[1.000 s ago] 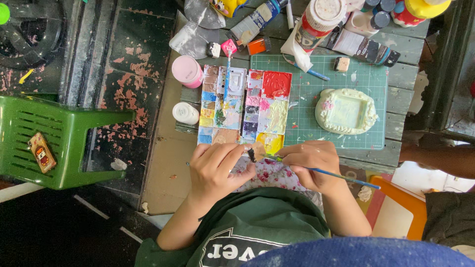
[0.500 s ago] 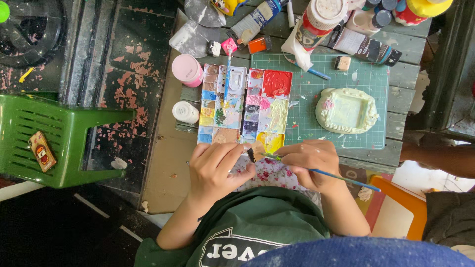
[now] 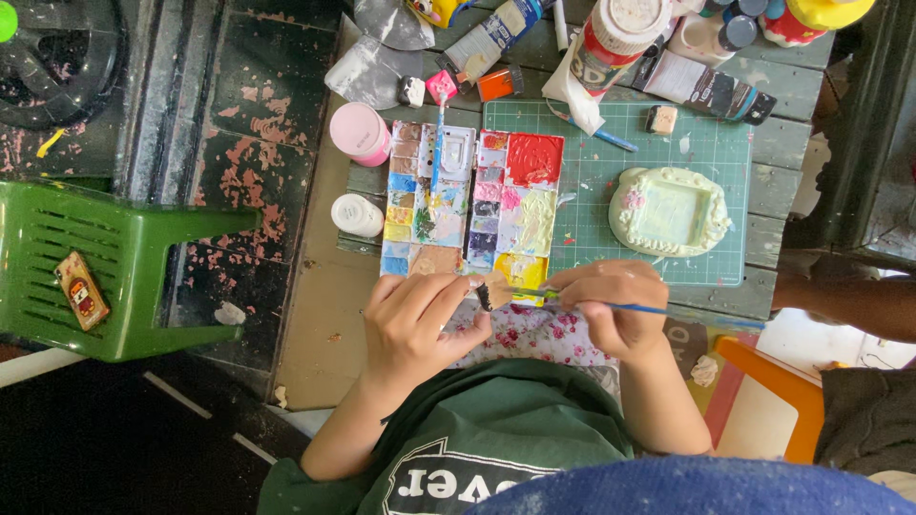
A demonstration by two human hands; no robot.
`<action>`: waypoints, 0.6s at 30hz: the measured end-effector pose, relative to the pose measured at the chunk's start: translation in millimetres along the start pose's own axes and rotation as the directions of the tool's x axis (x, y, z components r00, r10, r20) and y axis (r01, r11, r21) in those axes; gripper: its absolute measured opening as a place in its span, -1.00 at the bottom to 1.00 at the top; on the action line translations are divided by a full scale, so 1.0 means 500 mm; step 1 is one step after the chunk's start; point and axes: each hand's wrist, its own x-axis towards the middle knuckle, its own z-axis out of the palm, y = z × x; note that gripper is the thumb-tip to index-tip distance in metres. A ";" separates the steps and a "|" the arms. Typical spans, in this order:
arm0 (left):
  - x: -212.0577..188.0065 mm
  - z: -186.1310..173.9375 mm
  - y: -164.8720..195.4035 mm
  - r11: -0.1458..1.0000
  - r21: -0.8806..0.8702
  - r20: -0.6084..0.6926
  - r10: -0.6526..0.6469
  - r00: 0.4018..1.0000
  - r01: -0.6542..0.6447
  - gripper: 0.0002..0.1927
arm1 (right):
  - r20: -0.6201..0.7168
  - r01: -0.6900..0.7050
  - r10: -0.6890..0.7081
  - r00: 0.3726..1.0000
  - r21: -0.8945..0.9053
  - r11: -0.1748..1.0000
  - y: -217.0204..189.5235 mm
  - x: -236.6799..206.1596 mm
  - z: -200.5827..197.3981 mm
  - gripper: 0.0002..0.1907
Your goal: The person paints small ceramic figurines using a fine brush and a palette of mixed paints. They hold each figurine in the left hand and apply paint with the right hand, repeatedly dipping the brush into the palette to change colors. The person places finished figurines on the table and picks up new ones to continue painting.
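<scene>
**Brush held level at frame centre**

Right hand is clamped on a thin blue paintbrush, long axis approx. horizontal, bristle end pointed left, handle stuck out right past the hand. Left hand, fingers curled, is pinched on a small dark piece just left of the tip. Paint palette is seen directly above, cream frame upper right.

Left hand pinched a small dark piece near the paint palette; right hand held a thin brush to it; pale frame lay on the green mat.
</scene>
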 end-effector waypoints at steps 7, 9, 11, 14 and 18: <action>-0.004 0.003 -0.003 1.000 0.010 -0.015 0.017 1.000 -0.016 -0.62 | -0.067 -0.096 0.095 0.993 -0.024 0.995 -0.001 -0.005 0.001 -0.85; -0.005 0.004 -0.003 1.000 0.010 -0.018 0.013 1.000 -0.012 -0.62 | -0.043 -0.059 0.058 0.997 -0.012 0.998 0.001 -0.010 0.000 -0.86; -0.006 0.003 -0.004 1.000 0.017 0.000 0.009 1.000 -0.009 -0.61 | 0.012 0.026 -0.025 1.000 -0.024 0.999 0.005 -0.015 -0.001 -0.87; -0.004 0.002 -0.005 1.000 0.001 -0.008 -0.005 1.000 0.005 -0.62 | -0.123 -0.053 0.039 0.992 -0.107 0.993 0.015 -0.028 -0.005 -0.83; -0.001 0.001 -0.005 1.000 -0.017 -0.033 -0.013 0.999 0.013 -0.60 | -0.309 -0.157 0.188 0.932 0.122 0.980 0.019 -0.060 0.004 -0.81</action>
